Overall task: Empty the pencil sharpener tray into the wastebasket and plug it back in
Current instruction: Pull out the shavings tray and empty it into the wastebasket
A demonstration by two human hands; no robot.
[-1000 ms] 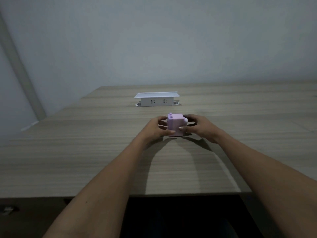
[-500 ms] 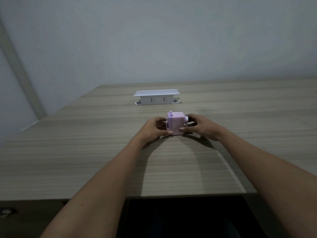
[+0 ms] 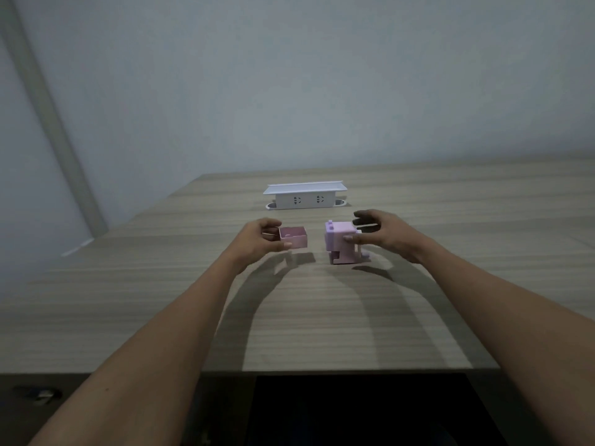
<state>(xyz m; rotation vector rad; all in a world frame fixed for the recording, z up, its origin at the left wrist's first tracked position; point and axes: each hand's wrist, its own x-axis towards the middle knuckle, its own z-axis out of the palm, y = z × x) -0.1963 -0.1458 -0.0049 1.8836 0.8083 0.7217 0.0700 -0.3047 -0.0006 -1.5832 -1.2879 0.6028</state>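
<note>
A lilac pencil sharpener (image 3: 342,242) stands on the wooden table (image 3: 322,317), its tray slot showing open low on its left side. My right hand (image 3: 383,235) holds the sharpener's right side, thumb on the front and fingers spread above it. The small pink tray (image 3: 293,237) is out of the body and held a little above the table to the left. My left hand (image 3: 257,239) pinches its left end. The tray's open top faces up; I cannot tell what lies inside. No wastebasket is in view.
A white socket block (image 3: 304,196) with a flat lid stands behind the sharpener near the table's far side. The table's near edge (image 3: 322,371) runs across the lower view, with dark space below. A grey wall rises behind.
Both hands were closed around the whole sharpener. Now my left hand has drawn the tray out to the left, and my right hand's fingers have spread while it keeps the body.
</note>
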